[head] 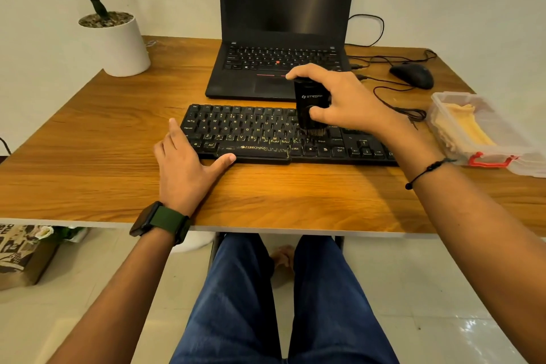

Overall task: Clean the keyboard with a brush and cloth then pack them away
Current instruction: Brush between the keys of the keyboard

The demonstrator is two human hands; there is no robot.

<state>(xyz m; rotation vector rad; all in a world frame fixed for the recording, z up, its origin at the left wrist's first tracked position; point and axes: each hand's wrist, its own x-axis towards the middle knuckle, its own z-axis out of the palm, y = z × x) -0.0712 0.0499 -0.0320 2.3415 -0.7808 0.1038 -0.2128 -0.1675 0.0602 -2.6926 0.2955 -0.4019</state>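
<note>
Brushing stage, task looks early to mid. Right hand (pixel 339 97) grips the black brush (pixel 311 103) upright, fingers and thumb curled round its body, bristles down on the keys right of the letter block of the black keyboard (pixel 266 133). Keyboard lies across the middle of the wooden table (pixel 118 133), parallel to the near edge, just in front of the open laptop (pixel 280 38). Left hand (pixel 189 165) rests flat on the table at the keyboard's left end, fingers straight, thumb touching the keyboard's front edge near the space bar, holding nothing, likely steadying it. Pale specks visible on the keys and space bar, so cleaning appears unfinished. The yellow cloth (pixel 466 127) sits inside the clear plastic box (pixel 437 109) near the right edge of the table, apparently not yet taken out, so wiping seems still to come. Packing also left: brush and cloth both need to go into the box; no lid that I can tell. Mouse (pixel 412 74) toward the far right corner, white plant pot (pixel 124 47) at the far left corner.
</note>
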